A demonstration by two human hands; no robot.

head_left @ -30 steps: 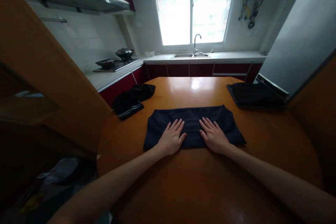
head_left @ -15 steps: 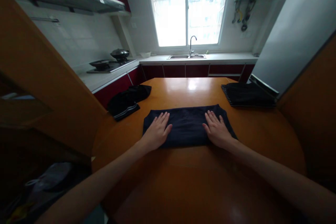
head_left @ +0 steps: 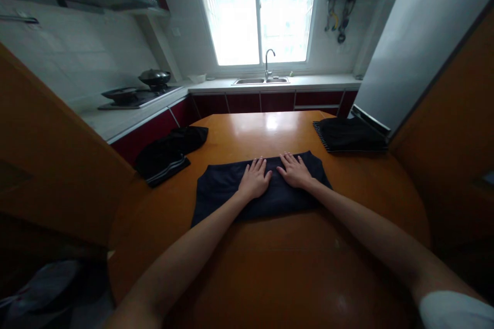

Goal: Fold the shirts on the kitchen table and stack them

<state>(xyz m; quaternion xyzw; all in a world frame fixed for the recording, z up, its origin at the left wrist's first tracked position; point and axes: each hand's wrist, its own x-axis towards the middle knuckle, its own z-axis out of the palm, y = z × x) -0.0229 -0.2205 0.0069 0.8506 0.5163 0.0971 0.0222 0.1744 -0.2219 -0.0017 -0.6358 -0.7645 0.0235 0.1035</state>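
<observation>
A dark navy folded garment (head_left: 219, 185) lies flat on the wooden table (head_left: 270, 267) in front of me; its exact kind I cannot tell. Palm down on its middle rests my left hand (head_left: 256, 179), fingers stretched out and pointing away from me. Just right of it, my right hand (head_left: 295, 169) lies flat on the cloth near its far edge, fingers spread. The two hands are close together but apart, and neither grips anything.
At the table's left edge lies a crumpled black garment (head_left: 165, 154) with pale stripes. A folded black garment (head_left: 351, 134) sits at the right, near the fridge (head_left: 409, 46). Beyond the table are a sink (head_left: 250, 81) and a stove with pans (head_left: 154, 78).
My hands have slid inward and away from me over the navy cloth, from near its two ends to its middle. The view has turned slightly right.
</observation>
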